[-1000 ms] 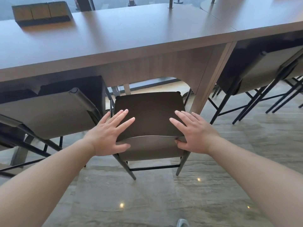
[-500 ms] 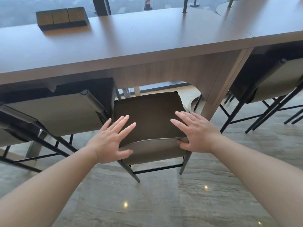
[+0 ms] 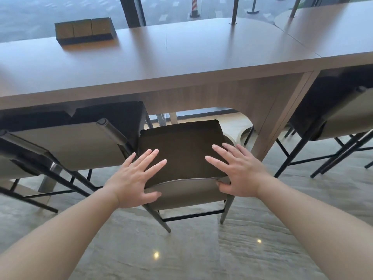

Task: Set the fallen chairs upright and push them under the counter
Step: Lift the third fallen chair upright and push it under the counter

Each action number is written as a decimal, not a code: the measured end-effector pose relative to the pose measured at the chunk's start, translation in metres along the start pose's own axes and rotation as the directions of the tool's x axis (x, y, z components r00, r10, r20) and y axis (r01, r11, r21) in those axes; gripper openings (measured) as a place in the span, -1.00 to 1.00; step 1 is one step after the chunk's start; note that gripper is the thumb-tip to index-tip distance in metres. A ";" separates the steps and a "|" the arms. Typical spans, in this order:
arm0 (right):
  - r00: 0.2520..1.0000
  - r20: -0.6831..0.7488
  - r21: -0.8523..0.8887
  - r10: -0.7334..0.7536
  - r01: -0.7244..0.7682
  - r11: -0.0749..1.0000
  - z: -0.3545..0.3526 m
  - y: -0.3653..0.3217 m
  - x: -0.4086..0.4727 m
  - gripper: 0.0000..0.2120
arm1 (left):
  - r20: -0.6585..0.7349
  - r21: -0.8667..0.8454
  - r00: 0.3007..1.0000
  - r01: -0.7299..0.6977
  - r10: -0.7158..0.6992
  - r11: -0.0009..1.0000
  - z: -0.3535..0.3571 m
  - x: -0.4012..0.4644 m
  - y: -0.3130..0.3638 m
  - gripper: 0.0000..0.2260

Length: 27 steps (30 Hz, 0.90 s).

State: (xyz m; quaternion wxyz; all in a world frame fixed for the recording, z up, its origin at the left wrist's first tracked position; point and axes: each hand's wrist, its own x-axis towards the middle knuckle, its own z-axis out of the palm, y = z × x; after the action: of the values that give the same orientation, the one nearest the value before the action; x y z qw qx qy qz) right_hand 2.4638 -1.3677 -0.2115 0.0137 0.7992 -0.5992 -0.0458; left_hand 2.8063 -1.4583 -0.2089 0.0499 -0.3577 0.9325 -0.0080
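Head view: my two hands rest on the back of an upright chair in front of the surface.

At lower centre of the frame the chair point(image 3: 181, 156) stands on its legs, its dark seat partly under the edge of the surface point(image 3: 181, 63). My left hand point(image 3: 135, 178) lies on the left end of the chair's backrest, fingers straight and spread over the top, thumb against the rear face — my right hand point(image 3: 240, 172) does the same on the right end. A second chair point(image 3: 66, 142) sits tucked under at middle left, a third chair point(image 3: 341, 116) at the right edge. A block-shaped box point(image 3: 84, 30) lies on the surface at upper left.
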 end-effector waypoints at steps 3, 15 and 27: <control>1.000 0.017 0.019 -0.004 0.004 1.000 0.001 0.003 0.002 -0.28 | 0.002 0.000 1.000 -0.005 0.005 1.000 -0.003 0.002 0.000 -0.24; 1.000 0.014 0.108 -0.007 0.006 0.994 0.000 0.001 -0.014 -0.27 | -0.024 -0.007 0.999 -0.024 0.024 1.000 -0.010 -0.003 0.012 -0.28; 0.997 0.034 0.112 0.062 -0.065 0.991 -0.002 0.020 -0.037 -0.29 | -0.067 0.035 0.998 -0.009 0.011 0.999 -0.029 0.020 0.035 -0.32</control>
State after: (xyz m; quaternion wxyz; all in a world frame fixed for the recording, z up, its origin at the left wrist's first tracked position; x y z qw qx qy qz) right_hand 2.4347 -1.3380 -0.2064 -0.0396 0.7783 -0.6262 -0.0235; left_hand 2.7652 -1.4463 -0.1840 0.0247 -0.3514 0.9352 -0.0358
